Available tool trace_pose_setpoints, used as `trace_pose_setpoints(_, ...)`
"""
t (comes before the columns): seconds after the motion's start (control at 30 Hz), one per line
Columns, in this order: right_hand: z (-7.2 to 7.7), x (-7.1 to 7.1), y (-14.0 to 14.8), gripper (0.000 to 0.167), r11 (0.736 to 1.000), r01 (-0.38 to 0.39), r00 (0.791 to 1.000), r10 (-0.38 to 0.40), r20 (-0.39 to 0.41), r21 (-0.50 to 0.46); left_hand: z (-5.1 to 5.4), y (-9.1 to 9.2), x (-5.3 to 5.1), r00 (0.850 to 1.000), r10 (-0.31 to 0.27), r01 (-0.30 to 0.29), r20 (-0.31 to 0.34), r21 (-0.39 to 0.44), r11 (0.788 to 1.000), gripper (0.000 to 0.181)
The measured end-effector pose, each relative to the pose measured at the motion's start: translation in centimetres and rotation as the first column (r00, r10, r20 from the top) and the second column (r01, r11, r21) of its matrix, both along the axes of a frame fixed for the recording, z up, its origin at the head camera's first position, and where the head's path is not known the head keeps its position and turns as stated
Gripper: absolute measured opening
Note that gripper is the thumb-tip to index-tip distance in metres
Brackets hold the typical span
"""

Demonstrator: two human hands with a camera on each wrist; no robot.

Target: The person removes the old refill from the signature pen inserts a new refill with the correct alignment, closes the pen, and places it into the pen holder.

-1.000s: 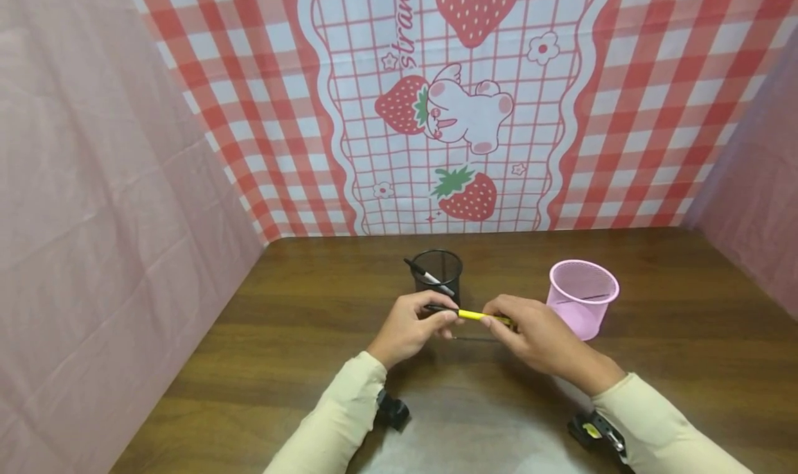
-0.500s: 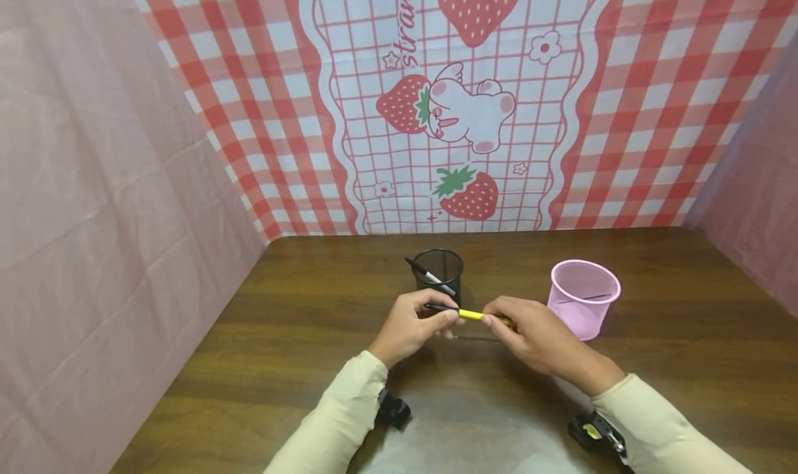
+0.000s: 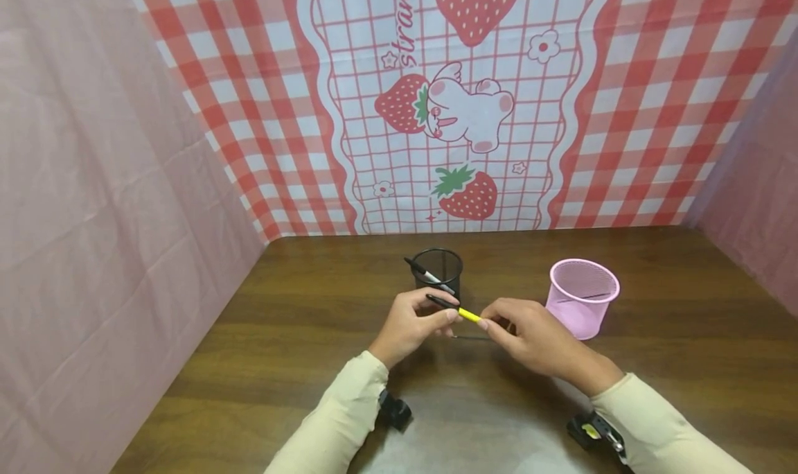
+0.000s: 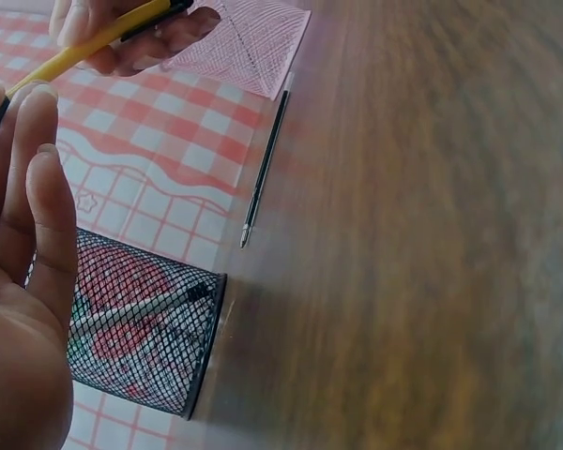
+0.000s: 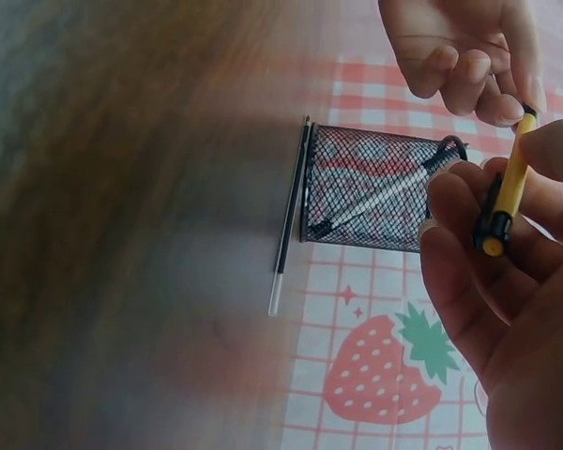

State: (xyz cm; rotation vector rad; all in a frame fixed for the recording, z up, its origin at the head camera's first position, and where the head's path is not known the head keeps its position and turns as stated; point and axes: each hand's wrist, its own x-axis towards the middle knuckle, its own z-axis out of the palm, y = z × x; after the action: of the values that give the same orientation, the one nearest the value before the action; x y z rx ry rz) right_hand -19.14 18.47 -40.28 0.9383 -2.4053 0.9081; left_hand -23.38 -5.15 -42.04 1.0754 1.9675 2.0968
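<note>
A pen with a yellow barrel (image 3: 469,315) and a black front end is held between both hands above the table, tilted with its black end higher. My left hand (image 3: 411,327) pinches the black end between thumb and fingers. My right hand (image 3: 536,337) grips the yellow barrel near its black clip (image 5: 493,202); in the right wrist view the thumb lies on the barrel and the fingers curl beneath. Below the hands a thin black pen refill (image 4: 266,169) with a metal tip and a clear end lies on the wooden table.
Behind my left hand stands a black mesh pen holder (image 3: 453,281) with a black-and-white marker (image 3: 429,275) leaning in it. A pink mesh pen holder (image 3: 582,321) is at the right, with a thin dark line showing inside. A checked strawberry cloth (image 3: 474,113) hangs behind the table.
The pen has tipped: its black end has risen and its yellow end dropped. The fingers of my right hand have shifted a little on the barrel. Both holders have stayed put.
</note>
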Motion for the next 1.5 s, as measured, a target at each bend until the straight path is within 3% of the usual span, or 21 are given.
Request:
trace_pose_setpoints(0.43, -0.16, 0.23, -0.42, 0.012, 1.000, -0.020, 0.998, 0.020, 0.055, 0.006, -0.15, 0.13, 0.19, 0.998, 0.048, -0.052, -0.039, -0.094, 0.994, 0.021)
trace_pose_setpoints(0.7, -0.16, 0.20, -0.56, 0.010, 0.999, -0.042, 0.998, 0.041, 0.049, 0.016, -0.05, 0.36, 0.29, 0.996, 0.070, -0.076, -0.054, -0.135, 0.988, 0.021)
trace_pose_setpoints(1.2, 0.16, 0.18, -0.50, 0.005, 0.998, -0.062, 0.996, 0.060, 0.066, 0.024, 0.30, 0.01, 0.21, 0.989, 0.109, -0.122, -0.099, -0.134, 0.984, 0.015)
trace_pose_setpoints(1.5, 0.18, 0.15, -0.29, 0.010, 0.999, -0.032, 0.999, 0.031, 0.040, 0.034, 0.60, -0.02, -0.31, 0.971, 0.161, -0.181, -0.176, -0.108, 0.978, 0.016)
